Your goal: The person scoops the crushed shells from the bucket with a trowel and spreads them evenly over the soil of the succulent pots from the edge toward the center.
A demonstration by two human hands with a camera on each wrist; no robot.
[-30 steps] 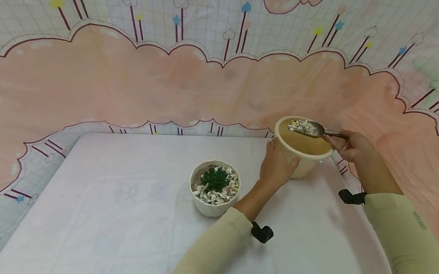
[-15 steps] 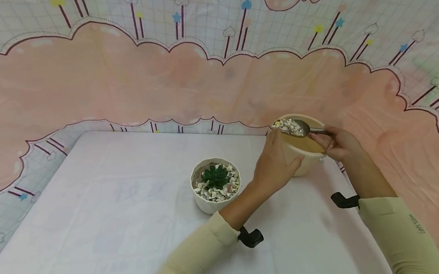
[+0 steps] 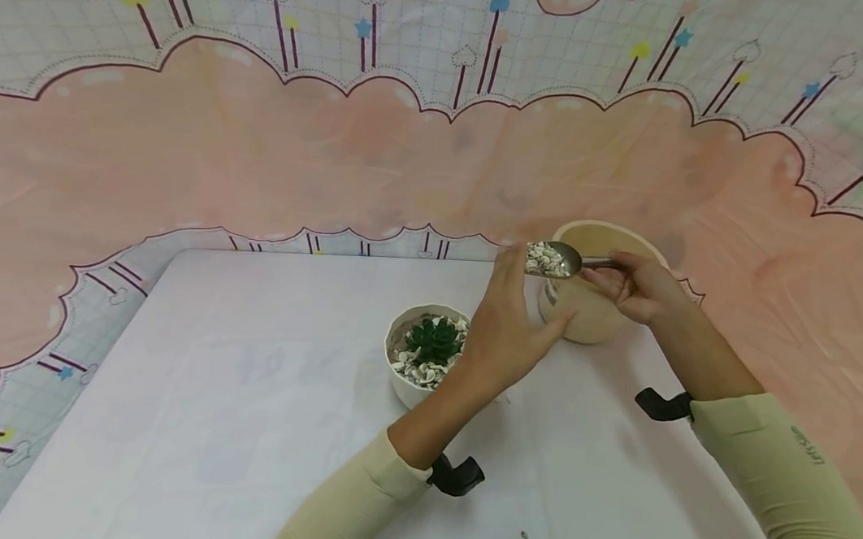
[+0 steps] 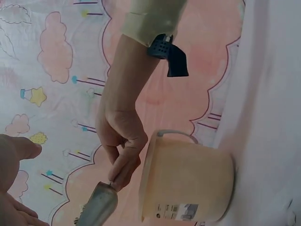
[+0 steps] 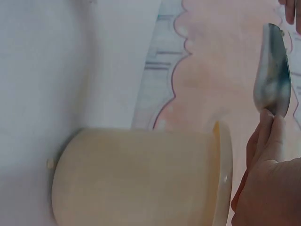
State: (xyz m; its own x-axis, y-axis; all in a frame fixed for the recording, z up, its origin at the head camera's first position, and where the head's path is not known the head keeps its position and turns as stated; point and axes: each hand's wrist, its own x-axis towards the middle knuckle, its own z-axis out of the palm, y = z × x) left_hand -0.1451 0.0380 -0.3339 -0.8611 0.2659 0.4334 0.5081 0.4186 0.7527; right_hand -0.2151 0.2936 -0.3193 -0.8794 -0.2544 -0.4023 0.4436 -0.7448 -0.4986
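Cloud-print cloth backdrop (image 3: 335, 159), white table (image 3: 248, 423) below. Right of centre, right hand (image 3: 643, 289) pinches metal scoop (image 3: 569, 259) by handle, near level, probably so pale chips (image 3: 545, 260) stay in. Left hand (image 3: 505, 330) by scoop tip, fingers straight, thumb spread, not touching; maybe guarding against spills. Cream bucket (image 3: 590, 314) upright, right; potted succulent (image 3: 433, 340) mid-frame, partly behind left hand.

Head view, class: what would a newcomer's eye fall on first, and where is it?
Probably the metal scoop of pale chips in the right hand, right of centre by the cream bucket. Next, the dark green plant, near the middle, its white pot partly hidden by the left hand. Behind everything spreads the peach backdrop with its dark scalloped outlines.
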